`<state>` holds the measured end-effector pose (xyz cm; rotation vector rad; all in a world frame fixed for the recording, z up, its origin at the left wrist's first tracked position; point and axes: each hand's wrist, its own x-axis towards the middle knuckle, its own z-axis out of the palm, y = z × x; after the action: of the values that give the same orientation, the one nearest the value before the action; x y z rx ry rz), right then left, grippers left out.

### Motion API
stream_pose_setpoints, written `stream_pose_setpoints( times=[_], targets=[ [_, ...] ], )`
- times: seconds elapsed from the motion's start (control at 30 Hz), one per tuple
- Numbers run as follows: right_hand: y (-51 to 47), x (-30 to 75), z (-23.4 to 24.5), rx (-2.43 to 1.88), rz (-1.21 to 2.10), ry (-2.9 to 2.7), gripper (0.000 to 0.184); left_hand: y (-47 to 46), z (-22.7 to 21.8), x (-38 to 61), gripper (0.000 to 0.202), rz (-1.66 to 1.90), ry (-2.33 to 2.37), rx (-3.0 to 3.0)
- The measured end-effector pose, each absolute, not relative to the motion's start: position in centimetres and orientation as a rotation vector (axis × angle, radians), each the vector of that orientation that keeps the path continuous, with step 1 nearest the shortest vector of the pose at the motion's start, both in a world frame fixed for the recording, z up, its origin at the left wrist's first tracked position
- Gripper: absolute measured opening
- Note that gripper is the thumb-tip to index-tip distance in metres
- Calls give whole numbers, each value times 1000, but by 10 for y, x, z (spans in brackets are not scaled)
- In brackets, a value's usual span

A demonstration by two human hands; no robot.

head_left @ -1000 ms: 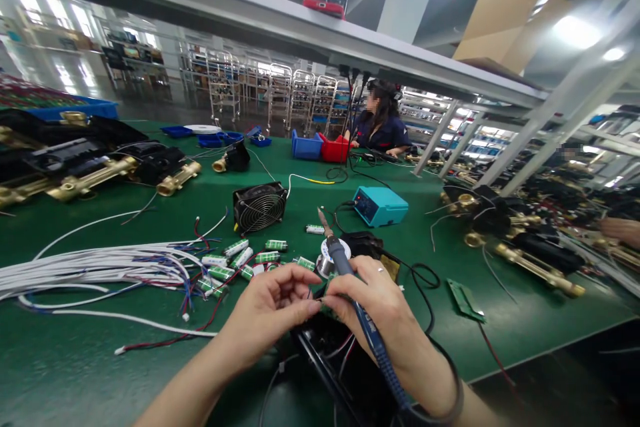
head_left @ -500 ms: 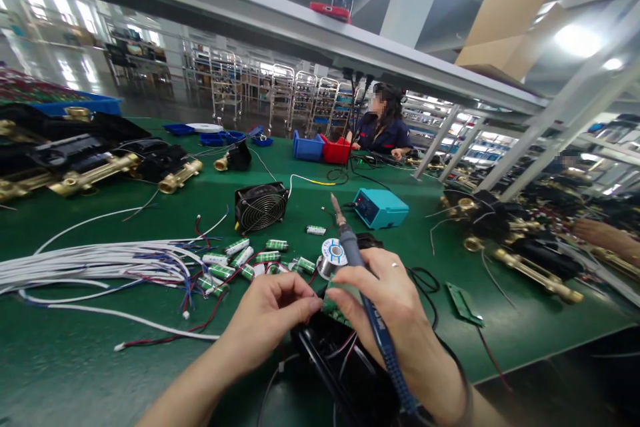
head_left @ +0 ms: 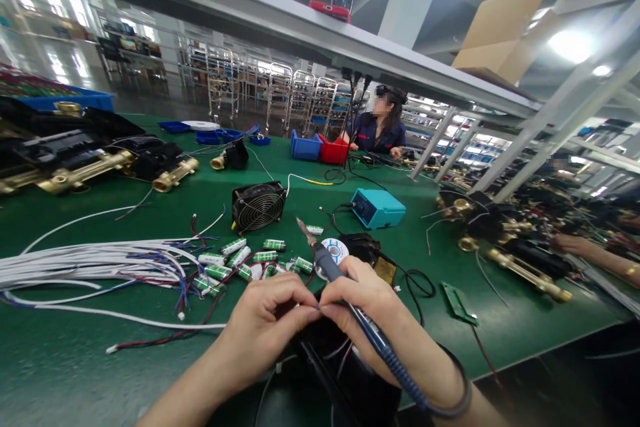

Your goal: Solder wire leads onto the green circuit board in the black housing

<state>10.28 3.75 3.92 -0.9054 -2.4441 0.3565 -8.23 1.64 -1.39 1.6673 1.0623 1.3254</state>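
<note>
My left hand (head_left: 267,321) and my right hand (head_left: 367,303) meet fingertip to fingertip over a black housing (head_left: 345,373) with wires at the table's near edge. Both pinch a small part between them that I cannot make out. My right hand also holds a blue-handled soldering iron (head_left: 327,265), its tip pointing up and left, its cable running back over my wrist. A solder spool (head_left: 334,250) sits just behind the iron. Several green cylindrical batteries (head_left: 240,259) lie left of my hands.
A bundle of white wires (head_left: 90,263) spreads across the left of the green mat (head_left: 75,360). A black fan (head_left: 259,205), a teal soldering station (head_left: 377,207) and a green circuit board (head_left: 457,302) lie around. Brass-fitted black units line both sides. A co-worker (head_left: 380,127) sits at the far side.
The soldering iron has tilted down and left. My fingertips have closed together, and the green board seen between them before is now hidden.
</note>
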Motion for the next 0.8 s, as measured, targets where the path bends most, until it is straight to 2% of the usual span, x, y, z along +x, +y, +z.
stream_pose_setpoints(
  times=[0.1,0.2,0.4,0.7,0.8],
  targets=[
    [41,109,41,-885,471,-2348,13,16,-11,-83,17,1314,1081,1516],
    [42,114,40,-894,423,-2309,8,16,-10,-84,19,1296,1109,1383],
    [36,110,30,-898,296,-2356,8,17,-10,-82,18,1279,1133,1434],
    [34,121,28,-927,319,-2332,8,19,-13,-81,12,1282,1085,1435],
    [30,124,27,-1079,360,-2325,31,22,-17,-80,13,1316,1109,1449]
  ],
)
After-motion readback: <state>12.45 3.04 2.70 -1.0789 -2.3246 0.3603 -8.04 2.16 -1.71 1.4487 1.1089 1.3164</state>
